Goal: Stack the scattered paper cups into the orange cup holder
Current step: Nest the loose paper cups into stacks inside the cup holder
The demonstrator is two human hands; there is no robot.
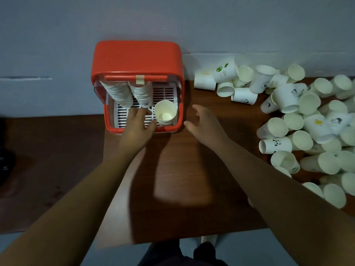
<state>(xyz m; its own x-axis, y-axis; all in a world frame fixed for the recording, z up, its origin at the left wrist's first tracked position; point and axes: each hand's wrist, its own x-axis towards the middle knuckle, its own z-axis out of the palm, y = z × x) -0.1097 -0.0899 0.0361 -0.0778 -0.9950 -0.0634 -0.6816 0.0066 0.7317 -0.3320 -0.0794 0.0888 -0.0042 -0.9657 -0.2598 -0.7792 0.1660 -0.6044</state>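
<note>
Both hands are open and empty: left hand (137, 121) inside the orange cup holder (134, 54), maybe steadying the short stack (165, 112), right hand (201, 123) just beside it.

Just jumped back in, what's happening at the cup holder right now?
The orange cup holder is partly filled: two long stacks lean at its back, and a short stack stands front right. The left hand rests on the tray beside it; the right hand hovers open over the table. Many loose cups lie to the right.
</note>
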